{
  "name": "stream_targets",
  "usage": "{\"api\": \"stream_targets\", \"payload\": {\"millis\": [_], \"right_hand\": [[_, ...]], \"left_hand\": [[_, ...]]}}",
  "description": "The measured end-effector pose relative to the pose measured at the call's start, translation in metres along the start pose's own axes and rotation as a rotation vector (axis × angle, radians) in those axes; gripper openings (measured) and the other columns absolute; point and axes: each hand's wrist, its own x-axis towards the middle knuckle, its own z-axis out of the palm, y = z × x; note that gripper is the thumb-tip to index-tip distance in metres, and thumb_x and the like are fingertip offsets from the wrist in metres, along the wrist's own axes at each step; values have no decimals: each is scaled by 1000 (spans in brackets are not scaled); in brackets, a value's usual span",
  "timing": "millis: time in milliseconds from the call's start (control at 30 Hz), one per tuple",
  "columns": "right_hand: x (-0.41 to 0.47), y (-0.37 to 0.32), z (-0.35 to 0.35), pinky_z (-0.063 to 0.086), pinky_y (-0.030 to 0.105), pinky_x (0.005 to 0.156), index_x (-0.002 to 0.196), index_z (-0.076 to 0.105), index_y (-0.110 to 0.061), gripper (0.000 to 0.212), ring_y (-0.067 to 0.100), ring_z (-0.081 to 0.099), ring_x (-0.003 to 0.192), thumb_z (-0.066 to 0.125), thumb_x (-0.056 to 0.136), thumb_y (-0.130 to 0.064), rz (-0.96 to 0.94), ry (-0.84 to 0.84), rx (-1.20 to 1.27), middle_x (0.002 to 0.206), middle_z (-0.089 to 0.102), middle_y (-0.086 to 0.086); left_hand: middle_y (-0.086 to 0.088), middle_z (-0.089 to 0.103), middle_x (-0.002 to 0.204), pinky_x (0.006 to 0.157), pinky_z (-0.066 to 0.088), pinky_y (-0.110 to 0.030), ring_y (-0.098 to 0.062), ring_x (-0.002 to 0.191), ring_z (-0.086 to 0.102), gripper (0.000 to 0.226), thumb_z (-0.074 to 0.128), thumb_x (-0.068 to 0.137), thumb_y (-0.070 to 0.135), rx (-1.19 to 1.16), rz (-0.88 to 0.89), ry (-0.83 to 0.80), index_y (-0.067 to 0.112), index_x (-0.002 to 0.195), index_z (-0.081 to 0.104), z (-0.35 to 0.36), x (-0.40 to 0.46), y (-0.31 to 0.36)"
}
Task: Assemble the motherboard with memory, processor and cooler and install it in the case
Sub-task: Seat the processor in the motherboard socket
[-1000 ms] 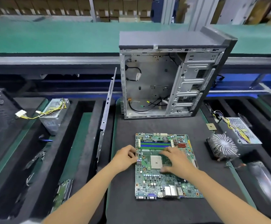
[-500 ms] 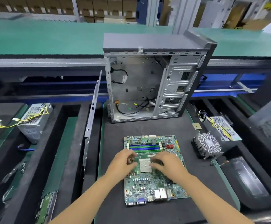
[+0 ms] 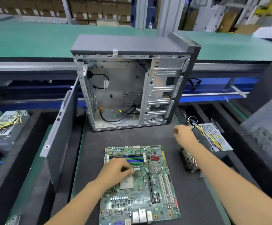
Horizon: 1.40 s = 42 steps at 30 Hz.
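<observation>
The green motherboard (image 3: 149, 189) lies flat on the black mat (image 3: 197, 200) in front of me. My left hand (image 3: 116, 170) rests on it with its fingers just above the pale processor socket (image 3: 126, 184), below the blue and green memory slots (image 3: 136, 159). My right hand (image 3: 185, 135) is off the board, out to the right near the foot of the case, blurred; its fingers are hidden. No processor shows in view. The finned cooler (image 3: 188, 161) sits right of the board, partly behind my right forearm. The open case (image 3: 123, 88) stands upright behind the board.
The case's side panel (image 3: 62, 127) leans upright to the left of the mat. One power supply with yellow wires (image 3: 213, 135) lies at the right, another (image 3: 3, 125) at the left. A green conveyor (image 3: 34, 38) runs behind the case. A dark case (image 3: 268, 135) stands far right.
My right hand has left the socket area and swung out to the right, past the cooler. My left hand stays on the board. The view has moved closer.
</observation>
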Motion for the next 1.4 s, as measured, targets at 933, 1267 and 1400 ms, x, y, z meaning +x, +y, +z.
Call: {"api": "stream_targets", "payload": {"millis": [933, 1267, 1400], "right_hand": [[60, 48, -1, 46, 34, 93, 121, 54, -5, 30, 30, 54, 115, 47, 92, -13, -149, -363, -602, 125, 54, 14], [60, 46, 8, 51, 39, 88, 112, 57, 0, 27, 34, 60, 106, 52, 87, -7, -143, -427, -548, 117, 57, 19], [57, 36, 8, 51, 31, 78, 110, 62, -5, 30, 30, 63, 102, 67, 81, -10, -125, -474, -568, 115, 60, 13]], "left_hand": [[-2, 69, 88, 81, 53, -39, -19, 83, 64, 26, 56, 95, 35, 0, -55, -133, 15, 89, 72, -8, 12, 6], [3, 69, 83, 74, 52, -33, -16, 78, 63, 24, 59, 93, 36, -43, -62, -106, 18, 87, 74, -5, 12, 2], [4, 69, 84, 76, 52, -35, -15, 79, 63, 23, 60, 92, 35, -67, -60, -97, 19, 87, 75, -4, 12, 2]]}}
